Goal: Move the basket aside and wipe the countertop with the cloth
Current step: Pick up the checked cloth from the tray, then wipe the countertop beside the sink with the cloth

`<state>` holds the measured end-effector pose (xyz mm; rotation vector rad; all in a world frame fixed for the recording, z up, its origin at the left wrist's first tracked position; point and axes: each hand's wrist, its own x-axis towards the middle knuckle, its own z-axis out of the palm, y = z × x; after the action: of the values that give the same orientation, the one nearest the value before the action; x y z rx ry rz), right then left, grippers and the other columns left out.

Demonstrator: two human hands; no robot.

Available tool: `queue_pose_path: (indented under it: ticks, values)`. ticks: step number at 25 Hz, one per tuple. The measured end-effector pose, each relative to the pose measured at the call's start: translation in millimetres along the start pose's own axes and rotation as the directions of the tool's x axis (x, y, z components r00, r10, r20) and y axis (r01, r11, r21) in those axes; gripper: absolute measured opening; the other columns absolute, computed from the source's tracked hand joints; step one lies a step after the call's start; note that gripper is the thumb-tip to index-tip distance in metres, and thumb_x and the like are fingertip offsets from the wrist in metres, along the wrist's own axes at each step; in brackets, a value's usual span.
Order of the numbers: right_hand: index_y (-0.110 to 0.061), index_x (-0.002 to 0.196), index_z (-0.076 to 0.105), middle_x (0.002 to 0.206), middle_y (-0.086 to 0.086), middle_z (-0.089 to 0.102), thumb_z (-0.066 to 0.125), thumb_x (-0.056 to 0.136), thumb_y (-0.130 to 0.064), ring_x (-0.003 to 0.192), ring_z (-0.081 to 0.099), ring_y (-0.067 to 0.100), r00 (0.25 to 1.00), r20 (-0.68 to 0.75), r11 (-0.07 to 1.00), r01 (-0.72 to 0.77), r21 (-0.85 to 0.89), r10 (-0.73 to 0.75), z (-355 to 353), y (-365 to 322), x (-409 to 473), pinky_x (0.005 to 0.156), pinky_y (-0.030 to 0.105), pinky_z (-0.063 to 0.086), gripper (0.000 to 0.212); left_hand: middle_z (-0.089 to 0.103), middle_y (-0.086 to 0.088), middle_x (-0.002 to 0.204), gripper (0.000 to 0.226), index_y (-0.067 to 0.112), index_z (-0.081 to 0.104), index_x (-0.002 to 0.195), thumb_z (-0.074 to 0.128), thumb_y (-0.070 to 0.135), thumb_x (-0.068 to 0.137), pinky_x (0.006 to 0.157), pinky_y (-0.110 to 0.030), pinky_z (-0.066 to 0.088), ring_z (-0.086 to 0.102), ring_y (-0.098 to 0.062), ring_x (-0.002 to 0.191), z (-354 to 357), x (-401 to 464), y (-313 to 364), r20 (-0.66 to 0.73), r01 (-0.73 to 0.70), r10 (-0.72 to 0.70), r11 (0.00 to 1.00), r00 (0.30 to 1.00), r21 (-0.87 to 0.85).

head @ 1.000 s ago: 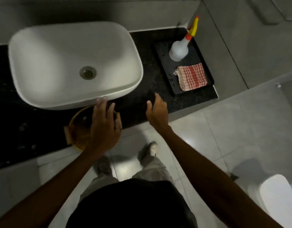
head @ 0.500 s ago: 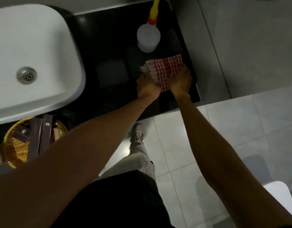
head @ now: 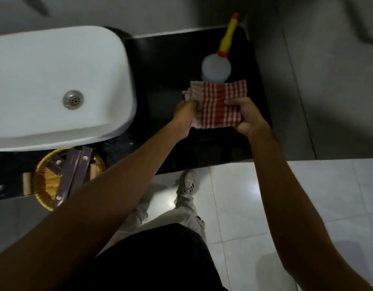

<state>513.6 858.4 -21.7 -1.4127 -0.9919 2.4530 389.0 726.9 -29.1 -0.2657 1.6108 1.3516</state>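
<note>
Fingers of the left hand (head: 184,115) and right hand (head: 247,115) are clamped on opposite edges of the folded red-and-white checked cloth (head: 218,103), above the glossy black bench (head: 166,66), with the round woven basket (head: 48,179) lying beside the smooth white basin (head: 44,70).

Two hands are in view, the left hand (head: 184,116) and the right hand (head: 247,117), and between them there is one red-and-white checked cloth (head: 218,105). The dark surface (head: 166,66) carries one white sink (head: 55,85) with one metal drain (head: 73,99), one white bottle (head: 216,69) with a single yellow nozzle, one black tray (head: 259,97), and one round woven basket (head: 48,181). On the tiled floor (head: 244,196) below, one shoe (head: 186,181) can be counted.
</note>
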Motion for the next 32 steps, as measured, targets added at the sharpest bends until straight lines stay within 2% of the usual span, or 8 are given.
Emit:
queue_pose_path:
  ticks: [5,11,18,20,23,25,28,32]
  values:
    - [-0.003,0.136,0.055,0.127,0.019,0.07,0.048,0.091,0.013,0.111,0.072,0.034,0.941,0.332,0.992,-0.099,0.081,0.067,143,49,-45,0.086,0.044,0.063,0.048,0.069,0.003,0.077,0.028,0.01,0.059,0.111,0.047,-0.005,0.091,0.045,-0.023,0.05,0.063,-0.011,0.058,-167,-84,40,0.022,-0.249,0.25,0.967,0.968,-0.062]
    - [0.0,0.128,0.06,0.124,0.02,0.073,0.049,0.087,0.015,0.115,0.071,0.035,0.789,0.592,0.983,-0.182,-0.026,0.162,352,182,-107,0.087,0.047,0.062,0.045,0.08,-0.01,0.117,0.025,0.014,0.071,0.118,0.062,0.003,0.097,0.081,-0.037,0.065,0.078,-0.026,0.104,-446,-164,22,-0.057,-0.327,0.322,0.923,0.945,-0.202]
    - [0.007,0.141,0.049,0.131,0.027,0.062,0.023,0.097,0.018,0.087,0.063,0.028,0.924,0.292,0.948,-0.167,-0.272,0.247,562,341,-142,0.061,0.026,0.059,0.053,0.07,-0.01,0.129,0.03,0.011,0.066,0.131,0.053,0.019,0.105,0.1,-0.047,0.055,0.067,-0.034,0.118,-687,-154,-8,-0.234,-0.103,0.121,0.991,0.965,0.088]
    - [0.001,0.122,0.061,0.131,0.026,0.063,0.028,0.096,0.018,0.091,0.068,0.033,0.964,0.248,0.925,0.008,-0.379,0.092,587,360,-140,0.066,0.039,0.065,0.046,0.066,-0.01,0.136,0.032,0.014,0.06,0.136,0.047,0.022,0.107,0.095,-0.044,0.055,0.065,-0.031,0.115,-727,-142,-5,-0.28,-0.093,0.134,0.984,0.951,0.154]
    - [-0.007,0.134,0.054,0.117,0.021,0.069,0.049,0.092,0.008,0.102,0.07,0.037,0.941,0.207,0.473,0.316,-0.823,-0.268,598,389,-132,0.086,0.056,0.061,0.045,0.067,-0.012,0.133,0.025,0.018,0.062,0.124,0.044,0.018,0.106,0.086,-0.041,0.055,0.064,-0.023,0.1,-778,-118,0,-0.35,-0.172,0.251,0.955,0.902,0.244]
    - [0.0,0.154,0.031,0.145,0.025,0.052,0.061,0.089,-0.003,0.133,0.052,0.04,0.938,0.186,0.141,0.235,-0.962,-0.291,596,427,-126,0.111,0.052,0.047,0.071,0.066,-0.015,0.135,0.026,0.014,0.065,0.125,0.048,0.017,0.105,0.099,-0.045,0.053,0.065,-0.03,0.113,-795,-96,1,-0.305,-0.229,0.386,0.866,0.87,0.444]
    - [-0.001,0.159,0.015,0.166,0.027,0.019,0.06,0.098,-0.037,0.152,0.023,0.043,0.996,0.022,0.168,0.036,-0.985,-0.084,604,502,-113,0.125,0.056,0.023,0.084,0.049,-0.014,0.156,0.04,0.011,0.058,0.142,0.053,0.029,0.106,0.124,-0.044,0.034,0.041,-0.033,0.15,-800,-51,-1,-0.063,-0.208,0.486,0.484,0.872,0.85]
    - [-0.001,0.161,0.007,0.169,0.025,0.009,0.042,0.102,-0.049,0.158,0.007,0.043,0.827,-0.071,0.118,-0.006,-0.993,-0.557,594,539,-80,0.128,0.057,0.004,0.084,0.024,-0.013,0.172,0.053,0.011,0.037,0.158,0.037,0.034,0.11,0.132,-0.051,0.012,0.012,-0.033,0.163,-802,-11,-25,-0.051,-0.071,0.587,0.182,0.808,0.981]
